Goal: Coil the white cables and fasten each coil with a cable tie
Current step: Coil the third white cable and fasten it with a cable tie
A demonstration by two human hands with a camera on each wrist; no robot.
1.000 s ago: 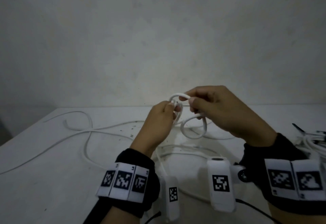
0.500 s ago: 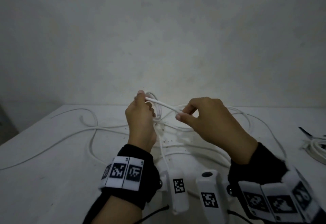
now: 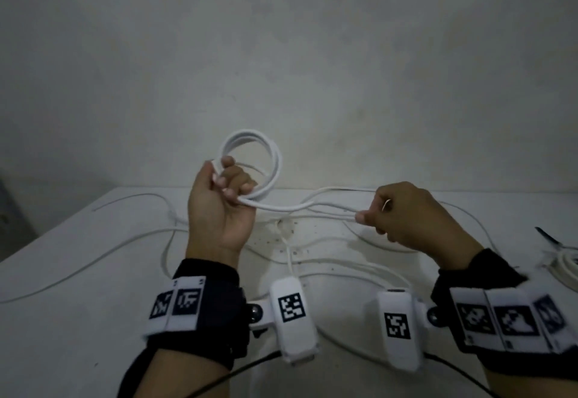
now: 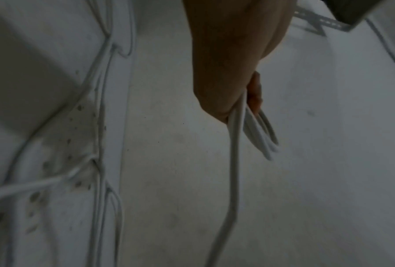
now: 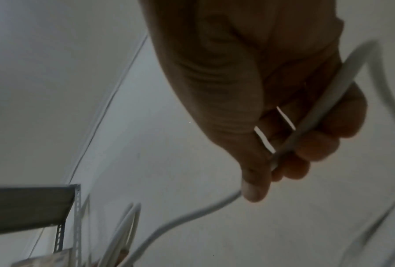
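Observation:
My left hand (image 3: 230, 184) is raised above the white table (image 3: 78, 319) and grips a small coil of white cable (image 3: 269, 159), a few loops standing up past the fingers. From the coil the cable's free run (image 3: 300, 206) stretches right to my right hand (image 3: 375, 219), which pinches it between thumb and curled fingers. In the left wrist view the loops (image 4: 260, 133) hang from the left hand (image 4: 232, 108) and one strand (image 4: 234, 171) drops away. The right wrist view has the cable (image 5: 312, 115) crossing the right hand's fingers (image 5: 315, 150).
More loose white cable (image 3: 93, 260) snakes over the table's left and middle. At the right edge lie a coiled cable (image 3: 563, 269) and a dark thin object (image 3: 545, 236). A pale wall rises behind the table. A metal shelf frame (image 5: 75, 213) appears in the right wrist view.
The hands have drawn apart: the left rose with a bigger coil standing above it, and the right slid out to the right along the cable, pulling a length taut between them.

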